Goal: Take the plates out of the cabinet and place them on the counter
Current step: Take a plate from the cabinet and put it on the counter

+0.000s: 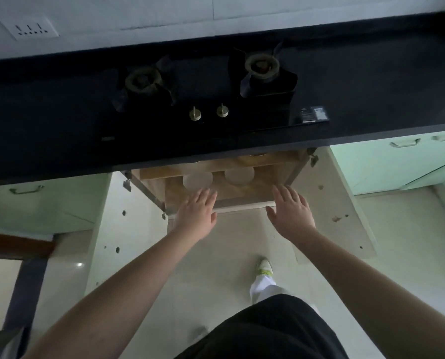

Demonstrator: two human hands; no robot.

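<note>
Head view: looking down over a dark worktop (61, 120) with a two-burner gas hob (203, 92) set into it. Below its front edge, an open cabinet (231, 187) with a wooden pull-out shelf and metal runners. Two pale round plates (197, 180) lying flat on that shelf, side by side, the second plate (239, 175) a little further back and to the right; possibly a third edge deeper under the worktop, too shadowed to tell.

Left hand (197, 216) and right hand (291, 213) both stretched toward the shelf, fingers straight and spread, holding nothing. Left fingertips just short of the nearer plate; right hand at the shelf's front right, apart from either plate.

Step in hand, by judgement: reaching in for a first plate. Best done by sliding fingers under the rim, thumb on top, one plate per hand, then drawing outward before lifting, since the worktop overhang sits close above.

Around: mint-green cabinet doors (397, 161) to either side, a wall socket (30, 28) at upper left, pale floor tiles, one shoe (264, 266) below. In the way: the overhang, and the hob's knobs (208, 112) and burners when setting down; bare worktop to left or right looks safer.
</note>
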